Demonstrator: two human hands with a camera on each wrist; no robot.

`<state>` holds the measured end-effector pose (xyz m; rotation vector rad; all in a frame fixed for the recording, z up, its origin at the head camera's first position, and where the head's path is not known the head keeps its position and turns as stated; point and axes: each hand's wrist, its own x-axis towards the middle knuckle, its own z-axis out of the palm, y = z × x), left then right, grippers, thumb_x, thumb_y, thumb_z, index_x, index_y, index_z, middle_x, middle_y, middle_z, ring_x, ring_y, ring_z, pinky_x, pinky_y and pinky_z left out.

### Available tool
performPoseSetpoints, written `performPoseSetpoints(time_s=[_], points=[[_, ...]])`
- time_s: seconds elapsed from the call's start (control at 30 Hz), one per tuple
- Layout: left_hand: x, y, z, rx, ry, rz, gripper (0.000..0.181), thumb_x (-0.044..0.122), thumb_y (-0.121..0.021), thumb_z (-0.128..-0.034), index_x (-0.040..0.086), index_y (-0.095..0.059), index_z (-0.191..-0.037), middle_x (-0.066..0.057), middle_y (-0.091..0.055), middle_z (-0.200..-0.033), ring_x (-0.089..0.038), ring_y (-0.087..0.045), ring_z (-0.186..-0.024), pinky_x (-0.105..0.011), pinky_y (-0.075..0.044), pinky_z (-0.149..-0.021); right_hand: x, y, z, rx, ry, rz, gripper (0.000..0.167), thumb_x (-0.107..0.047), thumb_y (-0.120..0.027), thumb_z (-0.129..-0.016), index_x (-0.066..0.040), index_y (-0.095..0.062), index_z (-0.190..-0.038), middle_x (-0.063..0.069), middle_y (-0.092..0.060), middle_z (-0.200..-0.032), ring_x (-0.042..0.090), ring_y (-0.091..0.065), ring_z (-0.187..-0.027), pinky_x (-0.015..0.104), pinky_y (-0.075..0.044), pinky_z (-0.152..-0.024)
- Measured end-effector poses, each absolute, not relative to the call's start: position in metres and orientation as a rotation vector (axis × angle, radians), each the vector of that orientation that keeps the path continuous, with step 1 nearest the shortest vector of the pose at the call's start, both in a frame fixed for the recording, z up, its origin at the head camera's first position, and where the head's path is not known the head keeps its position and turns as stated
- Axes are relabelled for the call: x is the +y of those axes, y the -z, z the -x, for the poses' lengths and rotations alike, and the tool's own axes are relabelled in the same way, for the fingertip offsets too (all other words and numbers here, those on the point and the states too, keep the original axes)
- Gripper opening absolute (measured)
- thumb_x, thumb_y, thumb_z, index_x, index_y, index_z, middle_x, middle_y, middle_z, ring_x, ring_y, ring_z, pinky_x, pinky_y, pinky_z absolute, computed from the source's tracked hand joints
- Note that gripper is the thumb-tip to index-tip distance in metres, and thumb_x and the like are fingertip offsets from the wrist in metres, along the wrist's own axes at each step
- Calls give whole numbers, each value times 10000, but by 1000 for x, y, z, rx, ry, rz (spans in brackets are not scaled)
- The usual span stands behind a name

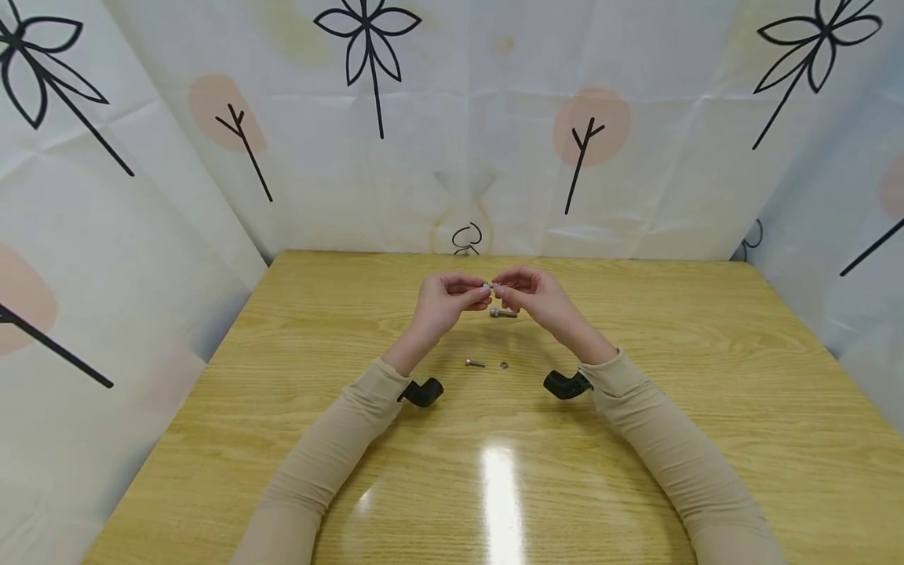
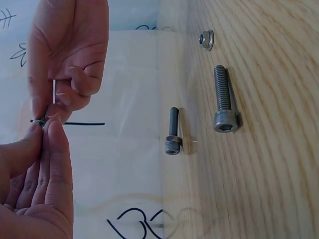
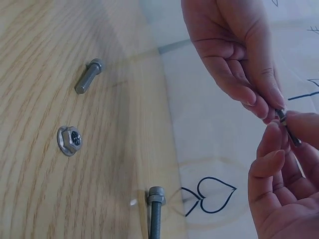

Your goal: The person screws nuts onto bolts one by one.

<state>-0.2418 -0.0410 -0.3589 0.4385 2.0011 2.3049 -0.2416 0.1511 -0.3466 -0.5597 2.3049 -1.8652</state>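
Observation:
My left hand (image 1: 449, 301) and right hand (image 1: 533, 293) meet fingertip to fingertip above the far part of the table. Between them is a small metal bolt (image 3: 282, 117), pinched by thumb and fingers from both sides. Much of it is hidden, so whether a separate nut sits on it is unclear. Beneath the hands lies a socket-head bolt (image 1: 503, 313) with a nut (image 2: 173, 140) threaded up against its head. Nearer me rest another socket-head bolt (image 2: 224, 107) and, to its right, a loose flange nut (image 3: 70, 140).
The wooden table (image 1: 282, 439) ends at a patterned cloth (image 1: 508, 173) hanging behind it, with more cloth at both sides. Black wrist mounts (image 1: 424, 392) stick out under the beige sleeves (image 1: 339, 439). A bright reflection lies on the front of the table.

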Motion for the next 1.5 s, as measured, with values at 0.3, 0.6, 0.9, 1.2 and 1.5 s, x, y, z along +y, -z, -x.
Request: performPoseSetpoints(time_s=[0.3,0.6,0.9,1.2,1.5], points=[[-40,358,243,1987,-2309,-459,141,-30,-685,-859,-101,-685,-981,-200,-699,-893,-287,-706,-786,-488,-577,-806,148,346,244,2338,1822,535,343,-267,-548,-998,64,-627,-1040,175,-615,-873,229,-576,-721,333,-507,-591],[-42,356,242,1978,-2314,-424,142,-18,-690,-861,-96,-684,-980,-202,-698,-874,-254,-707,-774,-500,-568,-817,150,346,243,2353,1825,578,256,-203,-619,-959,13,-631,-1097,117,-631,-872,385,-549,-792,330,-493,-591],[-42,358,242,1995,-2314,-420,128,-31,-685,-860,-99,-687,-968,-200,-699,-883,-308,-702,-788,-491,-578,-801,149,346,242,2353,1797,582,334,-240,-564,-991,58,-607,-1137,204,-615,-924,379,-566,-804,393,-515,-621],[-42,357,241,1972,-2312,-436,153,-22,-683,-862,-107,-682,-989,-220,-694,-908,-276,-705,-790,-465,-584,-797,148,346,240,2390,1793,563,268,-242,-599,-971,5,-651,-1060,175,-616,-881,376,-542,-776,374,-482,-589],[-43,358,240,1956,-2337,-450,135,-34,-686,-859,-106,-684,-973,-215,-695,-878,-258,-704,-770,-520,-563,-820,150,347,239,2309,1877,588,322,-189,-613,-962,50,-590,-1177,207,-610,-968,309,-577,-818,432,-517,-676]])
